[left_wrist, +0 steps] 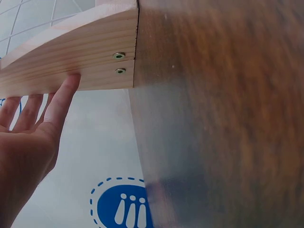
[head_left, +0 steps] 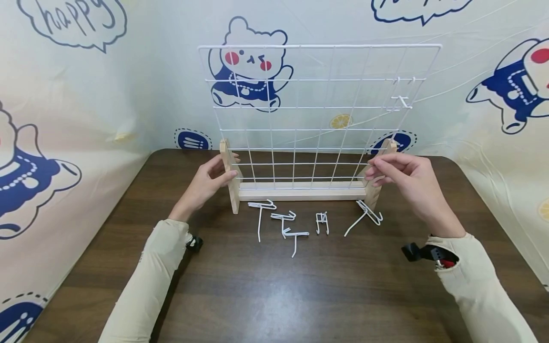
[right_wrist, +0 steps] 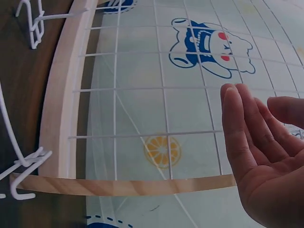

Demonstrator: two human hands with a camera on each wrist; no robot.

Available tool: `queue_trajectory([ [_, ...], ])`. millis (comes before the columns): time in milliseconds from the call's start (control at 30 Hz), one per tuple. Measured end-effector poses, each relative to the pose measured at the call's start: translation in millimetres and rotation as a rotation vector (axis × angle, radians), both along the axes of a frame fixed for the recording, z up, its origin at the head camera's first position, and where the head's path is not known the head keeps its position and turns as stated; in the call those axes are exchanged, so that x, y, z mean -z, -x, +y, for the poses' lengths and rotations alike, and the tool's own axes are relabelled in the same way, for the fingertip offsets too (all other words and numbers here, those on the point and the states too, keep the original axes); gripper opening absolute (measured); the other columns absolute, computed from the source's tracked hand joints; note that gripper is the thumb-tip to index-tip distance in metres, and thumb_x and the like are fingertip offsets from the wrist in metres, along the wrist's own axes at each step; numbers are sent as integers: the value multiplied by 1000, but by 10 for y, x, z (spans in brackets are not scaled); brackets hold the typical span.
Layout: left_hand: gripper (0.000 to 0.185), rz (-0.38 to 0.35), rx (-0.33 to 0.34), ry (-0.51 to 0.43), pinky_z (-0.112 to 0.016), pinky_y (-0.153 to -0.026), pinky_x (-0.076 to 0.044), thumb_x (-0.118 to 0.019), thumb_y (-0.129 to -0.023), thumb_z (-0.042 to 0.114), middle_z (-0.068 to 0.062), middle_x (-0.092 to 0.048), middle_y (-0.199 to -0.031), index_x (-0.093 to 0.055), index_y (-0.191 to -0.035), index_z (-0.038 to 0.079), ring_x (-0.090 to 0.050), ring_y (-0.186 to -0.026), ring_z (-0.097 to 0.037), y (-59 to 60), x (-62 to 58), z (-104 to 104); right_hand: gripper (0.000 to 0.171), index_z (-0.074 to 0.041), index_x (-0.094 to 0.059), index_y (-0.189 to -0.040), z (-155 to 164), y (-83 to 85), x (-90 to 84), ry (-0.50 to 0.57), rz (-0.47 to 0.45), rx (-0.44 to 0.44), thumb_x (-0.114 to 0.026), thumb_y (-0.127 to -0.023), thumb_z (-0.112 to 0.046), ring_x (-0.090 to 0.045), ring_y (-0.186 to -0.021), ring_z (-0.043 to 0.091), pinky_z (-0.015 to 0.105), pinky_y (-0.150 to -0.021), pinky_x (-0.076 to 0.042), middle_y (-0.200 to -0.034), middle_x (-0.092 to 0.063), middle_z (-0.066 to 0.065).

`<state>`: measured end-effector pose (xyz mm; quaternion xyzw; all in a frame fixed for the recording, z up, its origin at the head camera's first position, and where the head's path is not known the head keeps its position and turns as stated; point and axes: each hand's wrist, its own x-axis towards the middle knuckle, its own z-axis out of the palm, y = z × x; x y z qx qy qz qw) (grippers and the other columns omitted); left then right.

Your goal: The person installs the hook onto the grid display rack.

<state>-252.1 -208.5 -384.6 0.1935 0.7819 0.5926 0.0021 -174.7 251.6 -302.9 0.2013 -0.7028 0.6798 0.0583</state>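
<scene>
A white wire grid panel (head_left: 296, 129) stands upright in a pale wooden stand (head_left: 300, 192) on the table. My left hand (head_left: 210, 177) holds the stand's left side piece (left_wrist: 95, 52), thumb in front and fingers behind its edge. Two metal screw heads show low on that piece. By the right side piece (right_wrist: 123, 186) is my right hand (head_left: 403, 174), its fingers loosely bent, thumb apart and nothing between them. One white hook piece (head_left: 401, 101) hangs high on the grid's right part.
Several white wire hooks lie on the brown table (head_left: 274, 295) before the stand: one at left (head_left: 260, 209), a small frame-shaped one (head_left: 321, 221), one by the right side piece (head_left: 364, 214). A patterned cloth (head_left: 141, 85) with bear drawings surrounds the table.
</scene>
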Motion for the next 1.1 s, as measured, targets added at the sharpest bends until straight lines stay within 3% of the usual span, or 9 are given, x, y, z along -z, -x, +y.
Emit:
queue_trajectory([
  [300,49,-8,8,-7,-47,-94,-53,-65,-97,13,-21,-51,-144,-49,-143,7,-51,-128,-36,10,-9,18,23,10,-66,-113,13,-40,158,-153,-22,4,-60,-99,-7,-72,-87,21,29,-73,-60,-98,-74,15],
  [533,51,-2,-3,24,-52,-96,-50,-66,-97,21,-14,-53,-143,-48,-144,12,-52,-129,-31,-4,2,1,23,7,-67,-112,-31,-29,335,-298,-59,26,-61,-100,-12,-73,-84,25,34,-72,-61,-98,-73,16],
  [733,48,12,1,7,-50,-96,-51,-67,-97,22,-15,-53,-142,-51,-142,17,-53,-128,-30,-5,13,-12,19,3,-67,-113,-130,4,458,-373,-55,-38,-62,-99,-9,-72,-86,19,34,-71,-60,-99,-71,23],
  [867,49,10,11,-5,-48,-95,-52,-67,-97,20,-14,-54,-142,-50,-142,12,-53,-127,-32,2,10,1,19,1,-67,-114,-220,3,558,-425,-63,-92,-63,-97,-6,-71,-88,17,34,-72,-60,-103,-72,18],
  [1100,46,2,4,-17,-44,-95,-53,-67,-97,19,-10,-56,-140,-52,-141,13,-54,-127,-29,-5,17,-5,20,-8,-71,-114,-400,-11,713,-593,-10,-138,-69,-94,-12,-67,-97,15,30,-81,-56,-109,-72,12],
])
